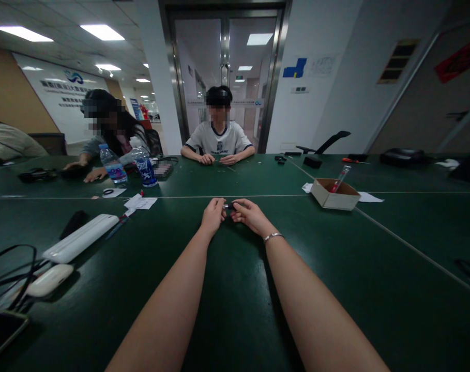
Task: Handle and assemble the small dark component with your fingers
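Both arms reach forward over the green table [235,268]. Between my hands is a small dark piece with a silvery part [228,206], too small to make out its kind. My left hand [213,216] is closed, its thumb and fingertips at the silvery end. From the other side, my right hand [251,214] pinches the dark end, with a silver bracelet [272,236] around its wrist. The fingers cover part of the piece, which is held just above or at the tabletop; I cannot tell which.
To the left lie a long white device [81,237], a white oval object [50,280], cables and a phone [4,330]. Two bottles [143,168] stand farther back. A cardboard box [334,199] sits at right. Across the table sits a person [218,139]; another is at left.
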`<state>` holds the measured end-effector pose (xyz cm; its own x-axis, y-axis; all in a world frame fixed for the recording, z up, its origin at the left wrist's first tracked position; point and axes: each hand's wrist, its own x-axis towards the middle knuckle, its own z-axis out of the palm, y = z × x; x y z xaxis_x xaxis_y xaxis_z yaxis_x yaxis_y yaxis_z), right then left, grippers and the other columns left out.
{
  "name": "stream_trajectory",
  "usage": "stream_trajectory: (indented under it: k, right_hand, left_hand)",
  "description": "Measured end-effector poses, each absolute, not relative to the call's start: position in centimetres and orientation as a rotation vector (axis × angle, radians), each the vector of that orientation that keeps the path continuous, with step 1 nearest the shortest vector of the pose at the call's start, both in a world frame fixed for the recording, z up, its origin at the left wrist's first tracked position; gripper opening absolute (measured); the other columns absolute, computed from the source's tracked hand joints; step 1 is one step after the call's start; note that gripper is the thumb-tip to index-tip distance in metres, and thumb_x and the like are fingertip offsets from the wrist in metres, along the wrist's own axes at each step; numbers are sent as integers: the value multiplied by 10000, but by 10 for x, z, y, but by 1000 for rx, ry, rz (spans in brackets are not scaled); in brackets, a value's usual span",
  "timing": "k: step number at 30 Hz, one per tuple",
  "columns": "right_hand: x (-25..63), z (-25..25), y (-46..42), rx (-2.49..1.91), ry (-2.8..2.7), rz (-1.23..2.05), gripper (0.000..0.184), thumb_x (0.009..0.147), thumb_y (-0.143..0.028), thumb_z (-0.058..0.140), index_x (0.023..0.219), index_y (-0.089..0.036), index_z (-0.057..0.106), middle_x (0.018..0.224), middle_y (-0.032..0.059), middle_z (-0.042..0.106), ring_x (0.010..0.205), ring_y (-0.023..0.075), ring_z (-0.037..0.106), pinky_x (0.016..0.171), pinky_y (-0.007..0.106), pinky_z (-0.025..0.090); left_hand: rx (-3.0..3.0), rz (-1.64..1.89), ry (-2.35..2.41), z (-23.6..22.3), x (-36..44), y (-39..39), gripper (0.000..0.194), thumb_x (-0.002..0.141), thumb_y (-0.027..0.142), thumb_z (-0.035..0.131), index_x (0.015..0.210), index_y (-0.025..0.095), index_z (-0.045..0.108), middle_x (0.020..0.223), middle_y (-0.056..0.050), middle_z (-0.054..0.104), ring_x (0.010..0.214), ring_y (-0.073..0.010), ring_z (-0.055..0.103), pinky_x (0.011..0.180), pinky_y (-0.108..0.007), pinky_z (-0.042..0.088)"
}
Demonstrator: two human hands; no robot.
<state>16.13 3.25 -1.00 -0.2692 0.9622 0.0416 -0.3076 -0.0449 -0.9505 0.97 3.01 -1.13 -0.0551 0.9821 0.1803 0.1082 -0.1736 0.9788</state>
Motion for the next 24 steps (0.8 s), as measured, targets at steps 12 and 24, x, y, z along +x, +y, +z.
stream_trajectory:
  k: [12,24]
  right_hand:
    - [161,-10,33,-829,-1157,1539,271,767,-262,776,924,-157,582,634,30,653,546,139,635,510,237,541]
    - [161,-9,32,-830,-1154,1544,266,768,-271,775,908,-154,582,624,30,654,535,132,631,509,226,534]
  left_hand:
    - [1419,1357,1253,-12,8,31,226,842,293,486,1003,177,596,709,3,556,526,-91,467,473,-183,348]
    - [1484,1375,1242,-16,8,33,210,862,292,484,978,167,607,651,13,522,541,-99,463,501,-191,341]
